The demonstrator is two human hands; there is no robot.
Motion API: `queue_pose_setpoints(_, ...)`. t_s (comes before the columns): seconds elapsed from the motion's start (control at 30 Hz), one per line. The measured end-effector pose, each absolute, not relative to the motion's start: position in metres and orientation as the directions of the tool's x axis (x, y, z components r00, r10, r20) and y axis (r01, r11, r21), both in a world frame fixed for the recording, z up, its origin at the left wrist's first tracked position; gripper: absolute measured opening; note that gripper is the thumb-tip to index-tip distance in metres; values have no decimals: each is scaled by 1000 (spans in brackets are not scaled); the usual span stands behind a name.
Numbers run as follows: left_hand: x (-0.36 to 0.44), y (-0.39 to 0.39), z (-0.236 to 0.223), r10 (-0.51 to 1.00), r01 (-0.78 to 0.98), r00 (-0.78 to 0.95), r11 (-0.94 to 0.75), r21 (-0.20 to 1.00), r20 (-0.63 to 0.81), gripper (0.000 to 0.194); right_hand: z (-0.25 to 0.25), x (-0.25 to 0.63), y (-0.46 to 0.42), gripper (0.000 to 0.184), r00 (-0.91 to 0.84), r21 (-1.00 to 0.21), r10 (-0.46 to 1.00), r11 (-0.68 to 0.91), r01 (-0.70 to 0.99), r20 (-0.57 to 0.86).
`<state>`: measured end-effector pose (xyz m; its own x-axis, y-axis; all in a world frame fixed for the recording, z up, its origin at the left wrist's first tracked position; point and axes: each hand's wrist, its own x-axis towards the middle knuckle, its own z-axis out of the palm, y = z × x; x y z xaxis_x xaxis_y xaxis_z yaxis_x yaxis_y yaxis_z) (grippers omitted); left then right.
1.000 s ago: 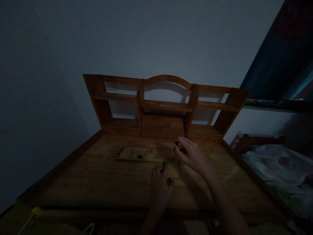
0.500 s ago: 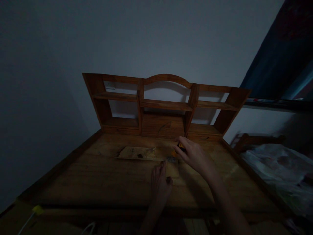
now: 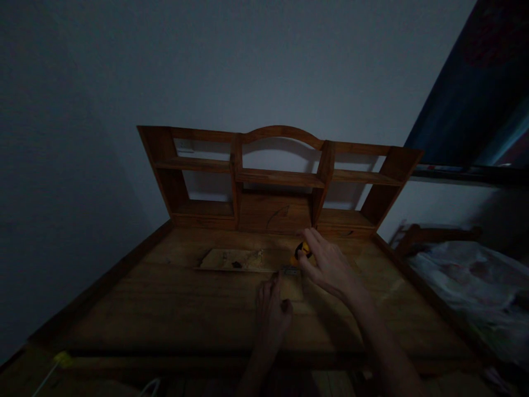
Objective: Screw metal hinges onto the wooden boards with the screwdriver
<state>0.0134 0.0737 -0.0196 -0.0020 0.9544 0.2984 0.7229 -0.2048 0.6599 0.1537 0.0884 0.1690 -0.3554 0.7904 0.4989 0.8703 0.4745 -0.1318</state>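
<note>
The fingers and thumb of my right hand (image 3: 326,262) are closed round a yellow-and-black tool (image 3: 303,251), which looks like a short screwdriver. Its lower end is over a small metal plate (image 3: 290,270), perhaps a hinge, at the far edge of a small pale wooden board (image 3: 292,288). My left hand (image 3: 273,309) grips this board at its left side, fingers along the edge and thumb near the front. Left of the plate lies a long pale strip of wood (image 3: 225,259) with a dark spot on it. Dim light hides the tool's tip.
All this lies on a wooden desk (image 3: 177,309). A wooden shelf unit (image 3: 281,176) rises along its back, against the wall. Past the desk's right edge is a pale plastic-like bundle (image 3: 467,275). A yellow-tipped rod (image 3: 63,359) is at the lower left.
My right hand has shifted slightly and its fingers have turned a little on the tool, so more of the handle shows. My left hand stays in place on the board.
</note>
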Motion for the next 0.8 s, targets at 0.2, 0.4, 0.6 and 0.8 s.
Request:
queue_pose_setpoints(0.2, 13, 75, -17, 953, 725, 10, -215, 654, 303, 72, 169, 150, 90, 34, -272, -20, 823, 325, 945, 499)
queue_pose_setpoints(0.4, 13, 74, -16, 959, 733, 15, -204, 649, 284, 72, 166, 151, 88, 31, -351, -74, 788, 445, 892, 506)
queue_pose_setpoints(0.6, 12, 74, -15, 965, 746, 19, -188, 639, 261, 72, 159, 150, 92, 33, -243, -1, 799, 292, 956, 550)
queue_pose_setpoints(0.8, 13, 76, -20, 958, 741, 5, -195, 643, 286, 72, 160, 152, 88, 32, -342, -45, 797, 417, 908, 498)
